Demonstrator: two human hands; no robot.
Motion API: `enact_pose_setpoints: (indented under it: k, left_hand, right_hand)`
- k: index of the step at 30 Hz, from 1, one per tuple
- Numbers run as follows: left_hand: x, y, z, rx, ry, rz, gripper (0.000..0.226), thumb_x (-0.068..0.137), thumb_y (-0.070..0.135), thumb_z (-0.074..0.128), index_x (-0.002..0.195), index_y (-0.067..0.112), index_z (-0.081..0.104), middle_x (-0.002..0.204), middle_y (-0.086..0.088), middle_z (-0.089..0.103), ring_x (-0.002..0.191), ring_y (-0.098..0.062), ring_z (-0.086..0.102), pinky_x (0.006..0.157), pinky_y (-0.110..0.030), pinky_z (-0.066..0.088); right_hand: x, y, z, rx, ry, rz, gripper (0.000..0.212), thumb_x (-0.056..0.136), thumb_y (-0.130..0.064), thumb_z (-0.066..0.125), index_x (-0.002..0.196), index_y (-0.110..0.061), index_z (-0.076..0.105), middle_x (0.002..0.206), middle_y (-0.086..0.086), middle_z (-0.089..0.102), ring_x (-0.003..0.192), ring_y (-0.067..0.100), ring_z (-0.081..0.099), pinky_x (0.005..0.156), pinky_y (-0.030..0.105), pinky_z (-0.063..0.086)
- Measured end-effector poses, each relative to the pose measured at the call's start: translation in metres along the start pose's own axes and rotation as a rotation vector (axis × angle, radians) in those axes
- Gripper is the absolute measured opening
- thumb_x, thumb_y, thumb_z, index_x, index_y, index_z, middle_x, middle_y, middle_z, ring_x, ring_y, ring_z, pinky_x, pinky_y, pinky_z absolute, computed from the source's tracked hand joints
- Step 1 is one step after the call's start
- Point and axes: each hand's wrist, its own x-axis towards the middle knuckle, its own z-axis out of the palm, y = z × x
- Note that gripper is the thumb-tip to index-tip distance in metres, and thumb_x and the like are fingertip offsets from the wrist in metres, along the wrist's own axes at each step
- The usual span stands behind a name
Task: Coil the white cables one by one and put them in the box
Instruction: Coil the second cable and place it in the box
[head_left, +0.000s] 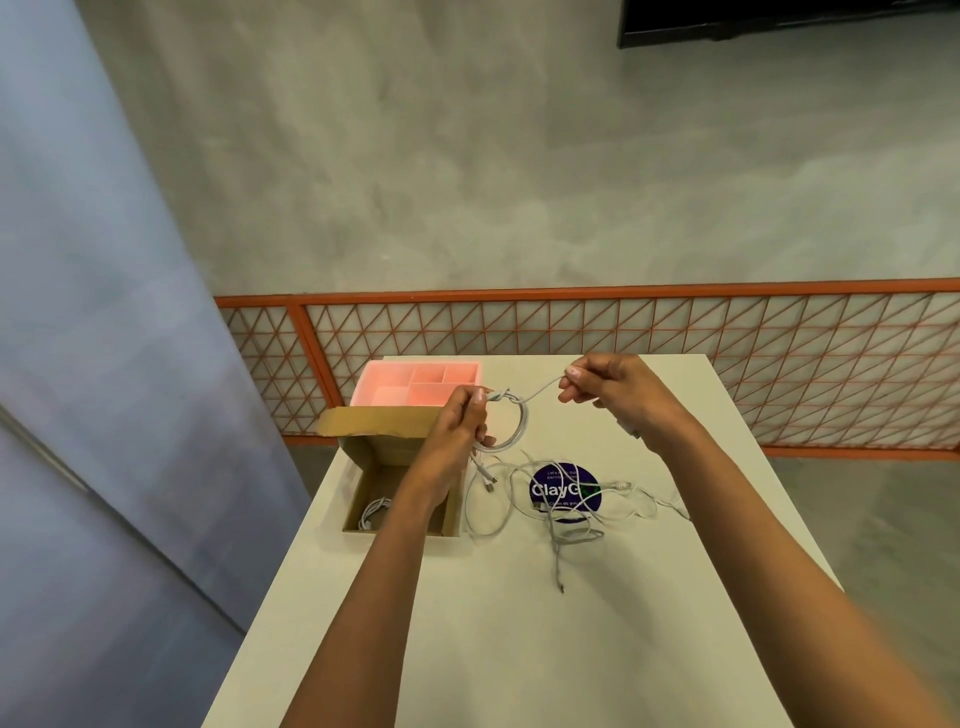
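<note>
Far left of the white table (519, 649): an open cardboard box (402, 512), flap folded back. One coiled white cable (375, 512) is seen lying inside it, bottom-left corner. Just behind the box, a pink divided organiser tray (415, 384) is set at the table's far edge.

The left hand (460, 423) is held above the box's right side, fingers clenched around a round white cable coil (511, 423). The coil is lifted off the table; two plug ends (488, 480) are seen dangling below the hand, probably from the same cable, though that is hard to confirm.

From a wrap at the top of the coil, the free end (540, 389) is stretched up and to the right to the right hand (608, 392), where it is pinched between thumb and fingers. Both hands are raised, well apart from each other.

Below the right hand, a loose tangle of white cables (566, 514) is spread on the table, partly over a round purple sticker (563, 486) marked "ClayG…". One strand is trailed toward the near edge, others toward the right edge.
</note>
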Motion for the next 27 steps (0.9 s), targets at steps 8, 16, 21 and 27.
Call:
enact_pose_setpoints:
  k: [8, 16, 21, 27]
  left_hand:
    - [0.001, -0.001, 0.003, 0.027, 0.014, 0.000, 0.023, 0.097, 0.043, 0.044, 0.111, 0.028, 0.053, 0.099, -0.005, 0.055, 0.088, -0.020, 0.046, 0.072, -0.029, 0.041]
    - [0.005, 0.010, 0.012, -0.105, 0.074, 0.104, 0.021, 0.079, 0.009, 0.073, 0.097, 0.019, 0.070, 0.107, 0.000, 0.069, 0.096, -0.023, 0.062, 0.071, -0.031, 0.047]
    - [0.008, 0.012, 0.017, -0.273, 0.099, 0.035, 0.016, 0.077, 0.009, 0.072, 0.092, 0.014, 0.068, 0.079, 0.002, 0.060, 0.057, -0.015, 0.031, 0.042, -0.020, 0.019]
    - [0.008, 0.016, 0.022, -0.398, 0.070, -0.030, 0.016, 0.082, 0.005, 0.066, 0.097, 0.012, 0.065, 0.080, -0.006, 0.055, 0.048, -0.004, 0.036, 0.036, -0.015, 0.022]
  right_hand:
    - [0.006, 0.002, -0.003, -0.088, 0.041, 0.000, 0.020, 0.090, -0.028, 0.062, 0.089, -0.013, 0.075, 0.075, -0.007, 0.061, 0.063, 0.007, 0.047, 0.063, 0.024, 0.036]
    - [0.015, 0.010, -0.004, 0.033, 0.071, -0.007, 0.018, 0.091, -0.023, 0.061, 0.092, -0.010, 0.073, 0.071, -0.004, 0.061, 0.066, 0.008, 0.052, 0.067, 0.015, 0.046]
    - [0.015, 0.019, 0.008, 0.415, 0.067, -0.014, 0.018, 0.094, -0.011, 0.054, 0.095, 0.002, 0.066, 0.079, 0.002, 0.065, 0.071, 0.011, 0.059, 0.073, 0.015, 0.055]
    - [0.018, 0.020, 0.030, 1.053, 0.013, 0.146, 0.019, 0.096, -0.008, 0.048, 0.084, -0.001, 0.061, 0.066, 0.003, 0.067, 0.063, 0.008, 0.067, 0.067, 0.018, 0.058]
